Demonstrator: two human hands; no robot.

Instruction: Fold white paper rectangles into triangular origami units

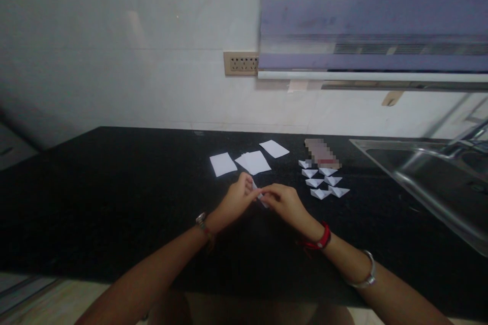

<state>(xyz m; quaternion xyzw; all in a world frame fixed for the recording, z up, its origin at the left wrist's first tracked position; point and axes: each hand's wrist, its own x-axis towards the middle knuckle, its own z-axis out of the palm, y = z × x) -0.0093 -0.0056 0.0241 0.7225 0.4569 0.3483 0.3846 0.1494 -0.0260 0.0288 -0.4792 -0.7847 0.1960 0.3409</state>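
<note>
Between my two hands, just above the black counter, is a narrow folded piece of white paper [263,201]. My left hand [242,194] grips its upper left part with curled fingers and thumb. My right hand [284,199] pinches the same paper from the right, and the fingertips of both hands meet on it. Part of the paper is hidden behind the fingers. Beyond my hands lie a white square sheet [223,164], a small stack of white sheets [256,162] and another white sheet [274,149]. Several small folded paper boats [320,193] stand in two columns to the right.
A blurred-out flat rectangular object [322,154] lies behind the paper boats. The metal sink [404,183] with a tap [467,139] is set into the black counter [114,188] at the right. A socket strip [241,64] and a purple blind [373,20] are at the back wall.
</note>
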